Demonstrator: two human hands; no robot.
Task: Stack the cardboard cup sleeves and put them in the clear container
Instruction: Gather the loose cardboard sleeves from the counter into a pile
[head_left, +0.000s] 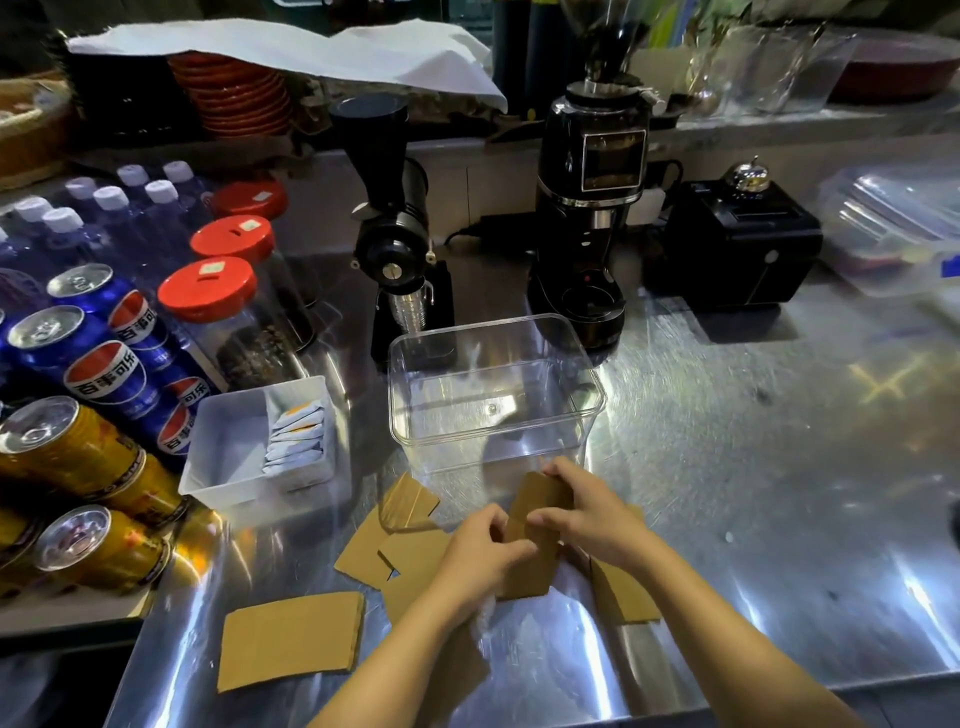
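Note:
A stack of brown cardboard cup sleeves is held upright on the steel counter, just in front of the clear container. My left hand grips its left side and my right hand grips its top and right side. The clear container stands with nothing inside. More flat sleeves lie loose: one at the near left, several overlapping ones left of my hands, and one under my right forearm.
A white tray of sachets sits left of the container. Soda cans, water bottles and red-lidded jars crowd the left. Two black coffee grinders and a black box with a bell stand behind.

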